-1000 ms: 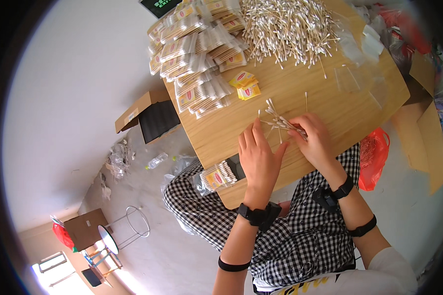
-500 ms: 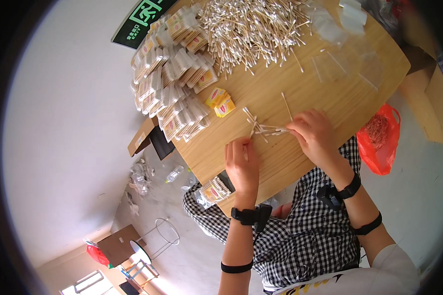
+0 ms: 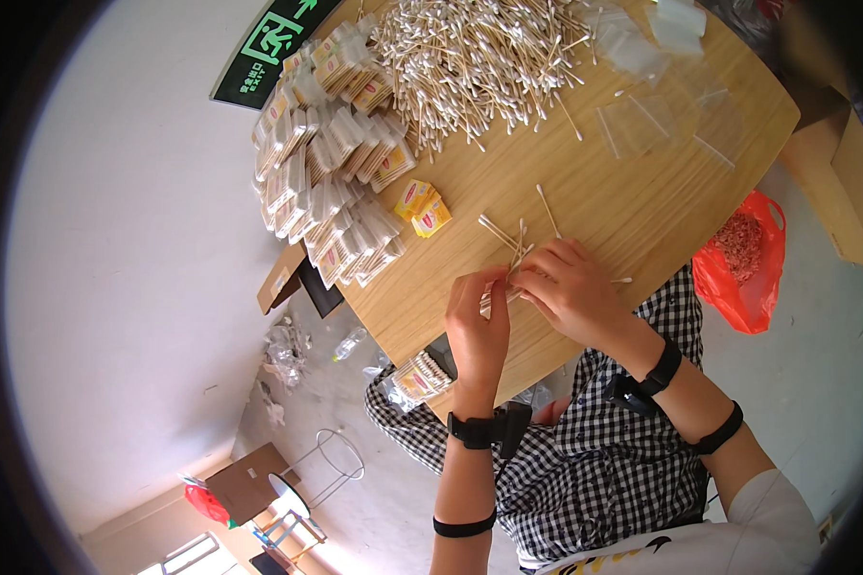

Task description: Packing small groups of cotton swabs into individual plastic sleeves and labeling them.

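My left hand (image 3: 476,326) is closed near the front of the wooden table, with white-tipped cotton swabs showing between its thumb and fingers. Right beside it, my right hand (image 3: 575,295) curls its fingers over cotton swabs; one tip (image 3: 623,280) pokes out on its far right side. The fingertips of both hands nearly meet, and the swab ends between them are partly hidden. Just beyond lie a few crossed cotton swabs (image 3: 499,233) and a single swab (image 3: 548,211) on the tabletop.
A big heap of cotton swabs (image 3: 484,67) covers the table's far side. Stacked swab packets (image 3: 331,172) stand at left, near small yellow cards (image 3: 422,208). Clear plastic bags (image 3: 633,126) lie at right. An open packet (image 3: 420,379) sits by the near-left edge; a red bag (image 3: 738,264) hangs right.
My right hand has moved left and toward me, up against my left hand. The swabs between the hands have shifted and are now mostly covered by the fingers.
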A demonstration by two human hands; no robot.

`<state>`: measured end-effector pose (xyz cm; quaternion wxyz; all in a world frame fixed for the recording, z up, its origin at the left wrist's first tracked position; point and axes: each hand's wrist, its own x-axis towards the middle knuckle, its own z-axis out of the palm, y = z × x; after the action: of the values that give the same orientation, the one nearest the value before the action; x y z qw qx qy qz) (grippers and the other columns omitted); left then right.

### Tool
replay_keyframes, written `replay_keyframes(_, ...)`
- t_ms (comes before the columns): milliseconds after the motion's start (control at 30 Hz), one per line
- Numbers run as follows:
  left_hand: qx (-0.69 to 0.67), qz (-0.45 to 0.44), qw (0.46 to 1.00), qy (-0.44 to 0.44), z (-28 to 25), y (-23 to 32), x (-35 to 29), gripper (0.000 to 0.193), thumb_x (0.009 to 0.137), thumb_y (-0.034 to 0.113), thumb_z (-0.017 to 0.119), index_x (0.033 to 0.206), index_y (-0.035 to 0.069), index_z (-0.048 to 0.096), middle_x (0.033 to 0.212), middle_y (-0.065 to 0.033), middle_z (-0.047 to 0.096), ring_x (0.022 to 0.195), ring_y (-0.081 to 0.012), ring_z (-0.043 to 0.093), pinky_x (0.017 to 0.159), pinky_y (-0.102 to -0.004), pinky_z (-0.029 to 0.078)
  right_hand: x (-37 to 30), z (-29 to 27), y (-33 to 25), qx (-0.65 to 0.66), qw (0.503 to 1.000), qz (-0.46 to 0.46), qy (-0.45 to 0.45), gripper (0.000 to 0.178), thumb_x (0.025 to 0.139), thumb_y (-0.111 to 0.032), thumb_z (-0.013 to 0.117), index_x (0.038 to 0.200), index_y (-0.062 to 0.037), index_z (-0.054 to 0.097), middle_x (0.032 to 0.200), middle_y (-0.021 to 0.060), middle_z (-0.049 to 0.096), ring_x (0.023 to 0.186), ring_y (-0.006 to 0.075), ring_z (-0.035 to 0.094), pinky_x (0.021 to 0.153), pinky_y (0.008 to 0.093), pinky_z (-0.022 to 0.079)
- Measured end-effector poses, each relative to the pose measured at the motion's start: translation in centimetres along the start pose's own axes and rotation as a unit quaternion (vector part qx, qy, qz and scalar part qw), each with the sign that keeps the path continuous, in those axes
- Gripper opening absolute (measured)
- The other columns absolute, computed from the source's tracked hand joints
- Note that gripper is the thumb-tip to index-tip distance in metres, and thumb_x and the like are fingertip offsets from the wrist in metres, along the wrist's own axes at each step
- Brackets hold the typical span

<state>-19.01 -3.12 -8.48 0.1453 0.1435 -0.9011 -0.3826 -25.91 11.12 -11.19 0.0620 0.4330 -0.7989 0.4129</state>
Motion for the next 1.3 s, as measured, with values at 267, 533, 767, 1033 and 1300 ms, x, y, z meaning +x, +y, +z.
replay_keyframes(267, 0.082, 0.087, 0.992, 0.028, 0.4, 0.1, -2.4, 0.022, 0.081, -0.001, 0.071, 0.103, 0.0, 0.07, 0.109, -0.0132, 0.069, 0.102, -0.03, 0.064, 0.088, -0.039, 0.052, 1.7, -0.9, 0.2, 0.037, 0.988, 0.123, 0.081, 0.033, 0.077, -0.012, 0.075, 0.106, -0.0068, 0.059, 0.1, 0.0084, 0.06, 0.097, 0.0298, 0.055, 0.087, 0.0416, 0.043)
replay_keyframes(533, 0.086, 0.109, 0.988, 0.063, 1.6, -0.3, -3.5, 0.022, 0.08, -0.007, 0.069, 0.101, 0.0, 0.072, 0.106, -0.0118, 0.071, 0.099, -0.0285, 0.064, 0.087, -0.0379, 0.052, 4.2, 1.4, 0.9, -0.108, 0.986, 0.117, 0.044, 0.021, 0.079, -0.012, 0.07, 0.097, -0.0052, 0.062, 0.089, 0.0065, 0.06, 0.092, 0.0253, 0.056, 0.083, 0.0385, 0.043)
replay_keyframes(767, 0.093, 0.113, 0.987, 0.061, 1.7, -0.5, -3.5, 0.021, 0.081, -0.004, 0.069, 0.101, 0.001, 0.071, 0.112, -0.0117, 0.07, 0.1, -0.0286, 0.064, 0.089, -0.0398, 0.051, 4.2, 0.1, 3.3, 0.049, 0.997, 0.045, -0.035, 0.016, 0.078, -0.003, 0.067, 0.094, -0.006, 0.064, 0.09, 0.0079, 0.062, 0.092, 0.0291, 0.058, 0.084, 0.0419, 0.045)
replay_keyframes(1033, 0.131, 0.109, 0.984, 0.053, 1.4, -0.8, -3.1, 0.026, 0.083, 0.001, 0.066, 0.108, 0.004, 0.06, 0.128, -0.0151, 0.061, 0.122, -0.0334, 0.056, 0.106, -0.0508, 0.039, 3.6, -1.9, 3.0, 0.085, 0.993, 0.077, 0.042, 0.015, 0.081, -0.002, 0.067, 0.095, -0.006, 0.066, 0.098, 0.0098, 0.064, 0.098, 0.0296, 0.059, 0.087, 0.0395, 0.047)
replay_keyframes(1300, 0.1, 0.094, 0.988, 0.073, 2.1, -0.1, -2.9, 0.039, 0.085, 0.003, 0.064, 0.123, 0.001, 0.057, 0.126, -0.0147, 0.063, 0.127, -0.0317, 0.054, 0.109, -0.05, 0.037, 2.5, -1.3, 2.7, 0.048, 0.995, 0.036, -0.083, 0.016, 0.079, 0.002, 0.068, 0.094, -0.006, 0.067, 0.1, 0.0077, 0.061, 0.102, 0.0289, 0.056, 0.091, 0.0381, 0.045)
